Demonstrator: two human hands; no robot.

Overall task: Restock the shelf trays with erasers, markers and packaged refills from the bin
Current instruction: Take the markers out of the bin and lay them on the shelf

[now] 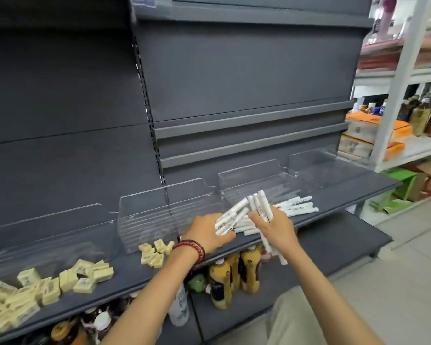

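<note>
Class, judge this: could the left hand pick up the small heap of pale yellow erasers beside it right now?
Probably not yet. Nothing blocks the way to the pale yellow erasers, but the left hand grips white cylindrical markers, so it would have to put those down first.

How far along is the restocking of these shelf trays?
Cream block erasers lie in the two left clear plastic trays. Left hand and right hand grip white plastic markers at the third tray, which holds some. The rightmost clear tray is bare; no packaged refills show.

White markers fanned in both hands — more in the clear tray.
</note>
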